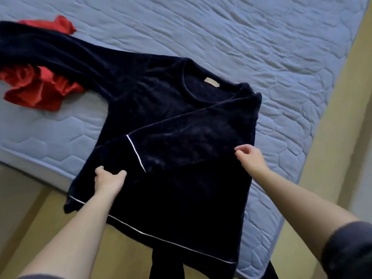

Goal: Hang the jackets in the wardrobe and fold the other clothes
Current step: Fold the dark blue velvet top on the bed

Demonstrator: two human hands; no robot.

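Navy top [161, 93]: velvety, spread flat on the bed, between and beyond both hands; neck farthest away, hem nearest, hanging past the mattress edge.
Folded sleeve [191, 133]: laid slantwise across the chest, from the shoulder beyond the right hand down to the cuff at the left hand.
White piping [135, 153]: thin line across the cuff, just right of the left hand; a second line along the hem, crossed by the left forearm.
Other sleeve [40, 51]: stretched far out to the left of the left hand, lying over the red garment.
Left hand [108, 179]: thumb and fingers pinching a fold of the top near the cuff.
Right hand [250, 158]: at the top's right edge, fingers loosely curled; gripping the cloth or not, cannot tell.
Hands: well apart, one at each side of the top.
Red garment [38, 89]: crumpled, well beyond and left of the left hand, partly under the sleeve.
Bed [261, 47]: blue quilted mattress, stretching beyond the right hand.
Floor [342, 117]: yellowish, right of the right hand.
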